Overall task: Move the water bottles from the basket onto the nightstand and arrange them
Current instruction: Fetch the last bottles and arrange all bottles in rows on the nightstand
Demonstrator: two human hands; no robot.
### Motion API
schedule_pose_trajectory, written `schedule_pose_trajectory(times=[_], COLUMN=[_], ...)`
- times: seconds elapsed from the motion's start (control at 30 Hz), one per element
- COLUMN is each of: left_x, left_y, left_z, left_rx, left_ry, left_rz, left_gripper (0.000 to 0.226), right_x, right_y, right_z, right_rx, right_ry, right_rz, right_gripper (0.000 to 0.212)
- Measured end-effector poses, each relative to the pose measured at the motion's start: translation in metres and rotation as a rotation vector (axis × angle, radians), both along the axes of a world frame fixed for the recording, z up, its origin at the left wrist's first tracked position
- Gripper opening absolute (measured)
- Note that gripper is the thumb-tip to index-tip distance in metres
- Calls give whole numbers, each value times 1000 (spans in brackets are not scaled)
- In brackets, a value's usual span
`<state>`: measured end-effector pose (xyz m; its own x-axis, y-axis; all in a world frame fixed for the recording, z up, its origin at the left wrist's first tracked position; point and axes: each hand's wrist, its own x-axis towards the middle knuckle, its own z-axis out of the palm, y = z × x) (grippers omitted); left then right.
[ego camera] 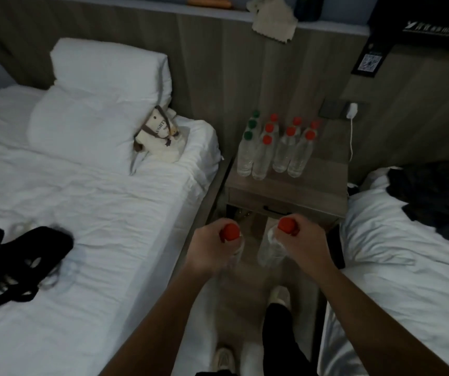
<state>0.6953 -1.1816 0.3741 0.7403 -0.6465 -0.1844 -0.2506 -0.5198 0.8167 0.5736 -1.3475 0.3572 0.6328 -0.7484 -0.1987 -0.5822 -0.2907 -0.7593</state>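
Broadly, a white bed (96,207) fills the left side, with two white pillows (104,85) stacked at its head. A second white bed (407,280) runs down the right edge. Between them, against the wood-panelled wall, stands the table (323,185), which has a drawer in its front.

A black strapped bag (20,261) lies crumpled on the left bed near its lower edge, and dark clothes (434,199) are heaped on the right bed.

The person's arms reach forward over the floor between the beds. The left hand (212,248) has its fingers wrapped round the neck of a red-capped bottle (228,232). The right hand (304,242) grips a second red-capped bottle (272,248) the same way. Both are held upright in front of the table, nearer the camera than its drawer.

The standing bottles (277,147) are packed upright in rows on the left and middle of the table top, touching or nearly so. Three at the left have green caps and the rest have red ones.

A cream plush toy (161,134) leans against the pillows. A white charger (352,109) sits in the wall socket, its cable hanging down.
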Motion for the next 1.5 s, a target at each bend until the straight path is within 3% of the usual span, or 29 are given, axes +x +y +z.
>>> schedule_pose_trajectory(times=[0.23, 0.6, 0.87, 1.13, 1.27, 1.4, 1.5], left_x=[33, 61, 92, 148, 176, 196, 203], left_y=[-102, -230, -283, -321, -339, -356, -365], left_z=[-21, -30, -42, -73, -83, -86, -88], left_rx=[74, 322, 365, 377, 381, 417, 416], left_ry=[-113, -153, -152, -124, -95, -77, -61], left_rz=[-7, -44, -146, -319, -422, -519, -507], left_gripper=[22, 37, 21, 20, 41, 30, 37], right_x=[31, 71, 92, 129, 151, 169, 178], right_y=[-100, -226, -264, -285, -290, -295, -300], right_z=[-23, -32, -37, -55, -64, -77, -80], right_rx=[14, 67, 119, 122, 109, 175, 196], right_ry=[29, 115, 145, 251, 372, 386, 383], right_rz=[52, 205, 197, 122, 76, -33, -71], right_gripper=[19, 16, 14, 15, 26, 31, 46])
